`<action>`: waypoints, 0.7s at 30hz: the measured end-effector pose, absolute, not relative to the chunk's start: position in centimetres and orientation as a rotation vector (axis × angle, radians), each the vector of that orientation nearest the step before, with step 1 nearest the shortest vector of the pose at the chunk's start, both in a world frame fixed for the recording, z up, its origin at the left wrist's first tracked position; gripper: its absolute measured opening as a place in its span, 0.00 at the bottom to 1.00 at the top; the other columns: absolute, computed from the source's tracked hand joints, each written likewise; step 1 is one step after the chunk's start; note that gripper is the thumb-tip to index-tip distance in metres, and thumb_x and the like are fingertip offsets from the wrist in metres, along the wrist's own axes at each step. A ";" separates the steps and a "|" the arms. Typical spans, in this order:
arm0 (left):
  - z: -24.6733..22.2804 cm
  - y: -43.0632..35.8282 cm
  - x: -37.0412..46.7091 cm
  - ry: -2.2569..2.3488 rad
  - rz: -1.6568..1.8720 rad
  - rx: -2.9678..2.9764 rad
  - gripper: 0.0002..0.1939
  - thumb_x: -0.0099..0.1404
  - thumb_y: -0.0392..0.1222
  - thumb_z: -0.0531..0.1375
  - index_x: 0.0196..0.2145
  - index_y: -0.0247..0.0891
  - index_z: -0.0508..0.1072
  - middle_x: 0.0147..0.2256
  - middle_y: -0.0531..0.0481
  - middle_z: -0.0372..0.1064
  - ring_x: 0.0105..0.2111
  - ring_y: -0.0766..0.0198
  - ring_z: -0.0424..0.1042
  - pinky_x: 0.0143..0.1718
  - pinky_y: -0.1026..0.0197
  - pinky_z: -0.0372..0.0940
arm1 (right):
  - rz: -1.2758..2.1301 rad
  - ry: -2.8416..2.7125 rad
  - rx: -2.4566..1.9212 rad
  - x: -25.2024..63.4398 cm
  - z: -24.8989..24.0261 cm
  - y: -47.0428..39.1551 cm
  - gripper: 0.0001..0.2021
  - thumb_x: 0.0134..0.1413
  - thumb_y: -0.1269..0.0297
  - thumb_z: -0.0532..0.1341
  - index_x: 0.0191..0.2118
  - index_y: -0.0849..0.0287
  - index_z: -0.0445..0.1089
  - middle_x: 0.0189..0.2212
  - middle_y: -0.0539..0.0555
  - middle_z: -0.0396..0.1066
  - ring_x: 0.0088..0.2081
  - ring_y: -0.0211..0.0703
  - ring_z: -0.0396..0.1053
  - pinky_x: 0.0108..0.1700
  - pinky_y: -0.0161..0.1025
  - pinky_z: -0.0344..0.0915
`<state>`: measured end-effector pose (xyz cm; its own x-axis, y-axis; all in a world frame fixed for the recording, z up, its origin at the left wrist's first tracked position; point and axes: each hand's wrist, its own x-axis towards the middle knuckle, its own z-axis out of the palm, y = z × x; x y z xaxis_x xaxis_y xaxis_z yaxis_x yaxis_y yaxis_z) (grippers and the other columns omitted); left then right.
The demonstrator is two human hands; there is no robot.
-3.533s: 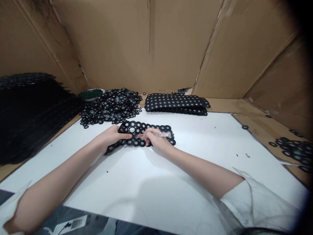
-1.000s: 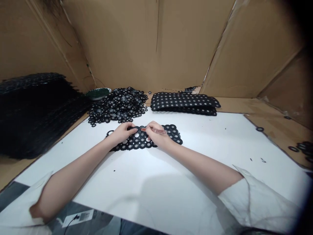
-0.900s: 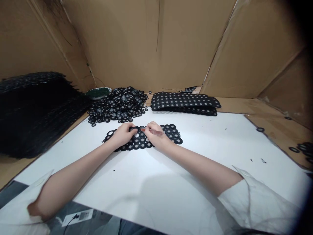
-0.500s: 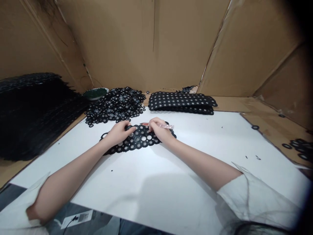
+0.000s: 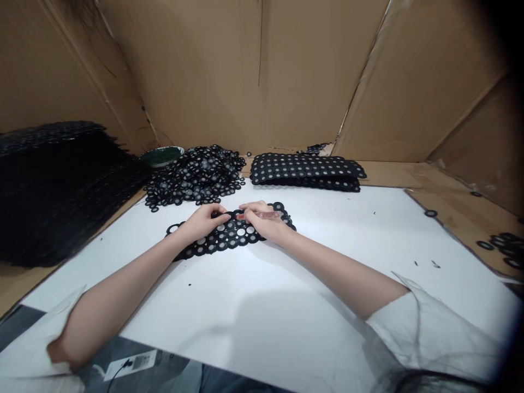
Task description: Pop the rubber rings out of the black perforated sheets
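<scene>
A black sheet of joined rings (image 5: 223,242) lies on the white work surface in front of me, light showing through the ring centres. My left hand (image 5: 203,221) is closed on its far edge, thumb and fingers pinching the rings. Over the sheet's right part, my right hand (image 5: 264,221) is closed around a slim, pen-like red tool (image 5: 241,216). Its clear and reddish shaft shows above the fingers, and the tip points left, toward my left thumb. I cannot make out what the tip touches.
Behind the sheet is a heap of loose black rings (image 5: 196,177) beside a green-filled dish (image 5: 161,156). A folded ring sheet (image 5: 307,168) lies at the back. A tall dark stack (image 5: 61,202) stands left; more rings (image 5: 505,244) lie right. Cardboard walls (image 5: 204,71) surround the surface.
My right hand has turned and shifted slightly, bringing the tool lower over the sheet with more of its red end showing. My left hand keeps its pinch, its fingertips slightly farther right.
</scene>
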<state>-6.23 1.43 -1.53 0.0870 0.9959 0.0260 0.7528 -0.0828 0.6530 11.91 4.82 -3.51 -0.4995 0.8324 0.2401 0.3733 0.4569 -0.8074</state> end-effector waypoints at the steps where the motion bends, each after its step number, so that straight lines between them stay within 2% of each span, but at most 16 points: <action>1: -1.6 1.4 -6.1 1.721 0.672 1.875 0.14 0.54 0.50 0.52 0.29 0.36 0.68 0.29 0.51 0.68 0.32 0.61 0.65 0.37 0.61 0.58 | 0.863 -2.111 -0.976 11.9 -3.5 4.7 0.14 0.54 0.64 0.47 0.26 0.55 0.67 0.44 0.49 0.67 0.49 0.44 0.58 0.51 0.44 0.49; 5: -1.5 0.5 -5.2 1.812 0.721 1.841 0.13 0.55 0.49 0.52 0.28 0.36 0.67 0.25 0.52 0.66 0.29 0.62 0.64 0.34 0.61 0.57 | 0.526 -2.319 -0.864 12.1 -3.5 4.0 0.13 0.56 0.64 0.45 0.26 0.58 0.63 0.33 0.51 0.69 0.43 0.43 0.58 0.44 0.42 0.50; 9: -0.8 -0.4 -4.6 1.794 0.713 1.957 0.12 0.57 0.48 0.50 0.28 0.38 0.67 0.27 0.52 0.67 0.30 0.62 0.64 0.33 0.61 0.56 | 0.312 -2.390 -0.804 12.1 -3.5 3.7 0.13 0.57 0.64 0.45 0.24 0.59 0.59 0.27 0.52 0.67 0.37 0.41 0.57 0.38 0.40 0.48; 13: -0.6 -0.3 -4.9 1.813 0.722 2.000 0.10 0.57 0.47 0.50 0.29 0.38 0.65 0.27 0.53 0.65 0.29 0.63 0.63 0.33 0.62 0.56 | 0.394 -2.354 -0.823 11.9 -3.0 4.2 0.16 0.55 0.66 0.46 0.18 0.60 0.55 0.23 0.50 0.66 0.36 0.39 0.58 0.40 0.40 0.47; 17: -0.9 0.2 -5.3 1.750 0.727 2.054 0.10 0.59 0.46 0.48 0.30 0.38 0.62 0.26 0.54 0.63 0.28 0.64 0.62 0.33 0.62 0.55 | 0.526 -2.271 -0.859 11.9 -2.2 4.6 0.15 0.51 0.69 0.46 0.15 0.60 0.51 0.17 0.48 0.61 0.27 0.35 0.59 0.43 0.39 0.48; 21: -0.6 0.2 -5.7 1.677 0.723 2.020 0.11 0.59 0.48 0.48 0.32 0.39 0.62 0.27 0.54 0.63 0.29 0.64 0.63 0.33 0.62 0.56 | 0.723 -2.214 -0.874 12.3 -2.0 4.8 0.14 0.49 0.67 0.47 0.15 0.59 0.54 0.17 0.48 0.61 0.25 0.36 0.58 0.34 0.35 0.52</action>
